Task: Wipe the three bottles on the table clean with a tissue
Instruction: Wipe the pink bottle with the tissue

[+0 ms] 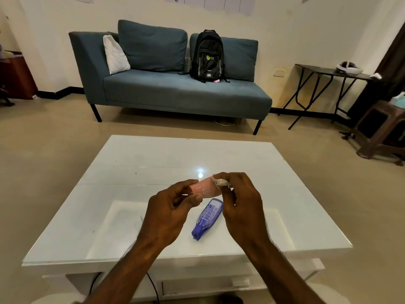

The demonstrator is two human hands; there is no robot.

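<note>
Pink bottle [202, 188] held sideways in the air above the white table [131, 163], gripped at both ends. Left hand [168, 213] curled round the bottle's left end, thumb across the near side, fingers wrapped behind; forearm coming up from the lower edge of view. Right hand [238, 205] bent at the wrist, fingertips pinching a crumpled tissue [221, 182] against the bottle's right end; that end hidden under tissue and fingers. Hands close together, knuckles apart. Blue bottle [207, 218] lying on its side on the tabletop, below and between the two hands, cap end toward the wrists, printed label up, far end tucked out of sight behind the right-hand fingers. Bright light reflection on the glossy top just beyond the fingertips. Black cable [153, 288] hanging under the near table edge, between the forearms. Well beyond the hands: blue-grey sofa [175, 93] against the wall, black backpack [207, 55] upright on its seat, white cushion [115, 54] at its left corner. Far off past the right hand: dark folding table [324, 72], brown stool [377, 128].
</note>
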